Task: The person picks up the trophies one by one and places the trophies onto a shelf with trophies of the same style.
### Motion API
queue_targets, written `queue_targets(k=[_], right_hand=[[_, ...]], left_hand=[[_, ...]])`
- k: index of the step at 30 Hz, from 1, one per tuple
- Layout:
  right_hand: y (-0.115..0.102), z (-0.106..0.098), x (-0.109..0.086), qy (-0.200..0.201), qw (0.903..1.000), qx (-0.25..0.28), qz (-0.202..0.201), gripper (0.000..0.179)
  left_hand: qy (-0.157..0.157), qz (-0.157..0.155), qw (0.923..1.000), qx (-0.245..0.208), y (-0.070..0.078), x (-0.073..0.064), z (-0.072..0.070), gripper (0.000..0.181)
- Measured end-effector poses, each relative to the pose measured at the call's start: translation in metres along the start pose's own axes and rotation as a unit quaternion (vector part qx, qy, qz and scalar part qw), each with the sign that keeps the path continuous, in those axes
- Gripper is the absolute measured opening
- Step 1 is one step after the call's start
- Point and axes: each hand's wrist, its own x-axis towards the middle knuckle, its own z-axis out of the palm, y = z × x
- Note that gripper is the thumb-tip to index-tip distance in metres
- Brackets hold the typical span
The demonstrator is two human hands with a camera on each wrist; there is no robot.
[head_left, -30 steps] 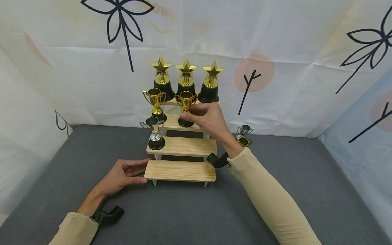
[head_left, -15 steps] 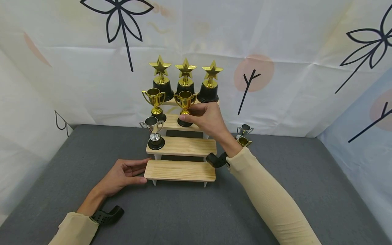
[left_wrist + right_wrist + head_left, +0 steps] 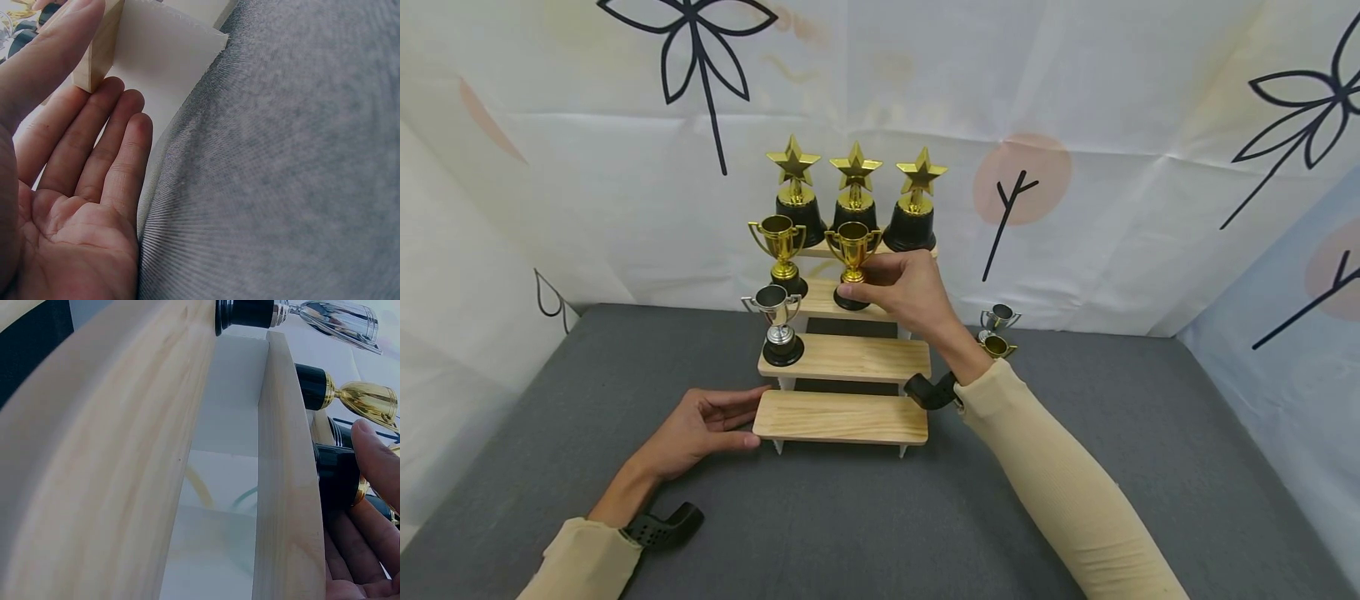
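A tiered wooden display stand [image 3: 842,417] has four steps. My right hand [image 3: 910,292] pinches a small gold trophy cup [image 3: 853,242] low down, between thumb and fingers. In the right wrist view its black base [image 3: 337,478] stands against the second-highest board. Left of it on that step is another gold trophy cup [image 3: 781,242]. One step lower, a silver trophy cup [image 3: 777,312] stands at the left end. My left hand [image 3: 703,429], its fingers extended, touches the left end of the lowest step. In the left wrist view the fingertips [image 3: 139,128] lie by the board's end.
Three gold star trophies [image 3: 855,187] line the top step. Right of the stand, a silver cup [image 3: 1000,318] and a gold cup [image 3: 997,346] stand on the grey table [image 3: 1112,433], partly hidden by my right arm. A printed cloth backdrop [image 3: 925,83] rises behind.
The pinched gold cup has shifted very slightly left along its step with my right hand. My left hand has stayed in place.
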Motion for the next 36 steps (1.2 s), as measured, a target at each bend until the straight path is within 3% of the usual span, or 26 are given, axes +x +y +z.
queue_targets(k=[24,36], right_hand=[[0.002,-0.008,-0.007,-0.005,0.9998,0.015,0.008,0.042],[0.004,-0.019,-0.016,0.015,0.9995,0.027,0.011,0.045]], left_hand=[[0.004,-0.005,1.0,-0.003,-0.001,0.0,0.0,0.066],[0.005,-0.004,1.0,-0.003,-0.002,-0.001,-0.001,0.067]])
